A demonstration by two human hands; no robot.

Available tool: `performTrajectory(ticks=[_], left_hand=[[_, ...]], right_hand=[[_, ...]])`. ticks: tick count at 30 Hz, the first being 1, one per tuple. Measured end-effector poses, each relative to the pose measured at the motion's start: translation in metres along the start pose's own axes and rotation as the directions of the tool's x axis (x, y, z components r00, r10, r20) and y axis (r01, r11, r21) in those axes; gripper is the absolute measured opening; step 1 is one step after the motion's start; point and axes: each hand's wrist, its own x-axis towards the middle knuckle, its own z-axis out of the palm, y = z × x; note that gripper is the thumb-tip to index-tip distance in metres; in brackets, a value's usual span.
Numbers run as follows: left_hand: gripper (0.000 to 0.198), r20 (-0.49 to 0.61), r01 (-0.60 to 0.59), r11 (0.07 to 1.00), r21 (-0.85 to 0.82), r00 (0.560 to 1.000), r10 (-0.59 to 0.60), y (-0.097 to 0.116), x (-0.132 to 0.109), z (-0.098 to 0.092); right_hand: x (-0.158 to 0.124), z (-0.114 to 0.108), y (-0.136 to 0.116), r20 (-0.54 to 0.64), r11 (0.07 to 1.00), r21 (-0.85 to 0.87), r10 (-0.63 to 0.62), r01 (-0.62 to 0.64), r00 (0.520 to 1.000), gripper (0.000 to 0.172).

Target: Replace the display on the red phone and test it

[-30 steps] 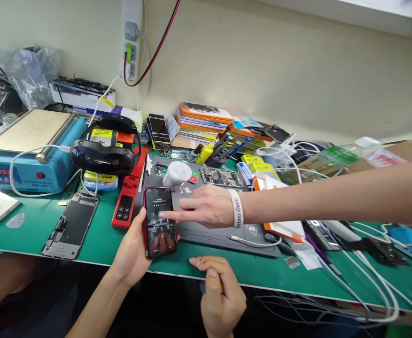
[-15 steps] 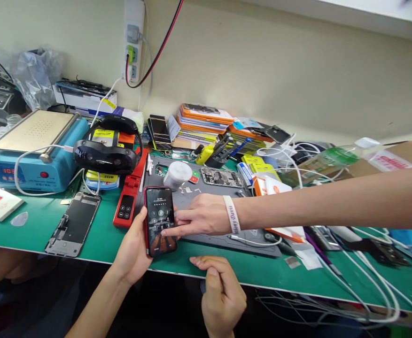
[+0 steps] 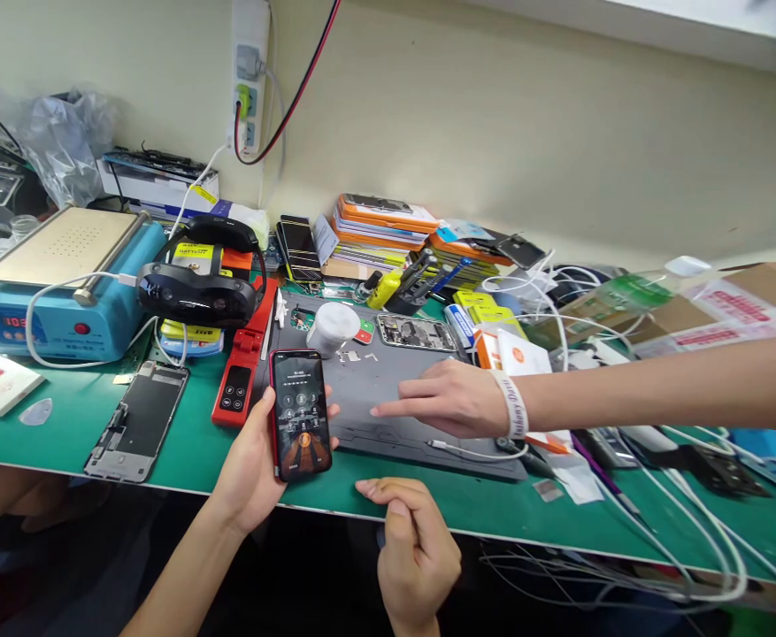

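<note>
Closest in, low in view: the right hand (image 3: 418, 553) at the near edge of the green tabletop (image 3: 198, 442), with fingers loosely curled toward the palm and nothing visible in them. Just beyond, to its left, the left hand (image 3: 248, 469) with fingers wrapped around the phone (image 3: 300, 416), thumb along one side, fingertips showing past the other. Held tilted up, screen lit, with a number keypad and one orange key near the bottom.

Well to the left, lying flat near the edge: a detached screen panel (image 3: 142, 425). Reaching in from the right, a co-worker's hand (image 3: 457, 398) above the grey mat (image 3: 361, 385), with index finger extended toward the phone but apart from it; around the wrist, a white wristband (image 3: 510, 402) with lettering. Below that, a white cable (image 3: 480, 457).

Behind and left of the phone, a red device (image 3: 234, 389) with a black panel. Farther back on the mat, a white jar (image 3: 332, 327) and an opened phone body (image 3: 418, 333). Off left, a blue machine (image 3: 109, 323) with red digits, beside a black headset (image 3: 202, 301). Farther still, stacked orange boxes (image 3: 367, 217) against the pale wall (image 3: 526, 133), and mounted above, a power strip (image 3: 249, 44).
</note>
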Motion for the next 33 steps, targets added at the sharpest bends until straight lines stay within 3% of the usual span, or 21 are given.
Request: performTrajectory(ticks=[5, 10, 13, 17, 19, 23, 25, 33], left_hand=[[0.053, 0.012, 0.02, 1.0, -0.021, 1.0, -0.019, 0.0, 0.0, -0.001], [0.056, 0.018, 0.055, 0.998, -0.012, 0.998, -0.054, 0.0, 0.0, -0.003], [0.055, 0.013, 0.043, 0.999, -0.026, 0.999, -0.043, 0.0, 0.0, -0.003], [0.052, -0.026, 0.015, 1.0, -0.026, 1.0, -0.015, -0.001, 0.001, -0.003], [0.053, -0.03, 0.03, 0.999, -0.017, 0.999, -0.031, -0.002, 0.001, -0.004], [0.051, -0.034, 0.01, 1.0, -0.023, 0.999, -0.011, -0.003, 0.002, -0.002], [0.05, -0.026, -0.015, 0.999, -0.045, 1.0, 0.014, -0.003, 0.002, -0.001], [0.054, 0.046, 0.043, 0.991, -0.13, 0.998, -0.037, -0.005, 0.003, -0.005]], right_hand=[[-0.024, 0.032, -0.058, -0.146, 0.985, 0.034, 0.174, -0.171, 0.974, 0.054], [-0.072, 0.04, -0.123, -0.332, 0.947, 0.147, 0.32, -0.286, 0.887, 0.024], [-0.081, 0.042, -0.136, -0.37, 0.916, 0.215, 0.398, -0.339, 0.839, 0.021], [-0.076, 0.043, -0.136, -0.378, 0.893, 0.266, 0.442, -0.362, 0.814, 0.024], [-0.072, 0.041, -0.136, -0.382, 0.906, 0.247, 0.417, -0.344, 0.825, 0.026], [-0.056, 0.037, -0.14, -0.295, 0.986, 0.046, 0.165, -0.158, 0.941, 0.036], [-0.044, 0.037, -0.141, -0.229, 0.997, -0.018, 0.069, -0.075, 0.971, 0.042], [-0.024, 0.052, -0.139, -0.26, 0.997, 0.02, 0.083, -0.08, 0.962, 0.043]])
